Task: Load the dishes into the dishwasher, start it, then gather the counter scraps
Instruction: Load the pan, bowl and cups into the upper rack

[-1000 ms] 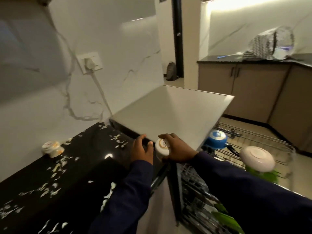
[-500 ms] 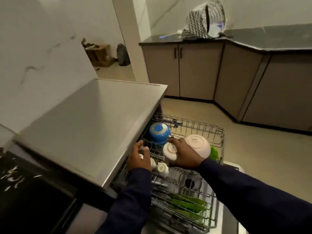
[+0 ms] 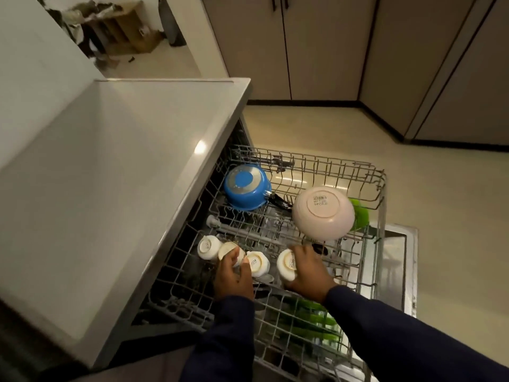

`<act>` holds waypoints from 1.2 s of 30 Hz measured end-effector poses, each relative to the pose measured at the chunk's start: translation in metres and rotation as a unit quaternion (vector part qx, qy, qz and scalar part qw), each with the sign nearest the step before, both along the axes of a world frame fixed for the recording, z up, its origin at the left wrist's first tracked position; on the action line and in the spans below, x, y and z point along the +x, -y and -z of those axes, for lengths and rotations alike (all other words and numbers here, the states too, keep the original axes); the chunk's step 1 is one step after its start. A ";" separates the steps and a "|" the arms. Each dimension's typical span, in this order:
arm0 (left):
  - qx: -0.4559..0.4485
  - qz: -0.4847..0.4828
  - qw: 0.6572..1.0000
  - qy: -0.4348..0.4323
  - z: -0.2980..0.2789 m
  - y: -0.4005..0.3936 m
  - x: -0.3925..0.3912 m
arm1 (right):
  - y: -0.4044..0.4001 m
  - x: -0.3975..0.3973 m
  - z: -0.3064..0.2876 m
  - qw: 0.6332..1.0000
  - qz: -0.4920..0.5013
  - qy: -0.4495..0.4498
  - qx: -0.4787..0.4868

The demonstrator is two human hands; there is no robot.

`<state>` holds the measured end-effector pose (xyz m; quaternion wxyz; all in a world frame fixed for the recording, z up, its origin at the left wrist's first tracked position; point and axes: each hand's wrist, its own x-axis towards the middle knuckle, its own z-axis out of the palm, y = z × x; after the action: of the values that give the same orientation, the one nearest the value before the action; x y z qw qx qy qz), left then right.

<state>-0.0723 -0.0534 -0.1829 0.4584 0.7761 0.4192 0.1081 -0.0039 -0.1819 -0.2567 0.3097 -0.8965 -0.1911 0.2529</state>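
Note:
The dishwasher's upper wire rack [image 3: 378,188] is pulled out. My left hand [image 3: 232,277] grips a small white cup [image 3: 228,250] upside down in the rack's near-left row, between two other white cups [image 3: 207,247] [image 3: 259,263]. My right hand [image 3: 308,272] grips another white cup [image 3: 286,264] just to the right. Farther back sit an upturned blue pot [image 3: 245,191] and an upturned pale pink bowl [image 3: 323,213], with a green dish [image 3: 359,217] behind the bowl.
The grey dishwasher top [image 3: 110,188] overhangs the rack's left side. Green plates [image 3: 311,318] stand in the lower rack. The open door [image 3: 396,260] lies below on the right. Brown cabinets [image 3: 330,45] line the far wall beyond the beige floor [image 3: 440,188].
My view swung from the scrap-strewn counter down to the rack. Both hands carried small white cups from the counter edge and lowered them into the rack's near-left row.

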 end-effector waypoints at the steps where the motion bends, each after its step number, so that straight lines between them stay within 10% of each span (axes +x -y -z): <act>1: -0.002 -0.006 1.000 -0.002 0.009 -0.001 0.001 | -0.004 0.000 0.011 1.000 -0.011 -0.005 -0.003; 36: -0.064 -0.027 0.997 -0.022 0.031 -0.011 -0.008 | -0.024 0.004 0.053 0.998 -0.046 -0.010 -0.046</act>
<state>-0.0800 -0.0422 -0.2137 0.4944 0.7361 0.4561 0.0762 0.0004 -0.1583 -0.3099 0.2578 -0.8975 -0.2172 0.2842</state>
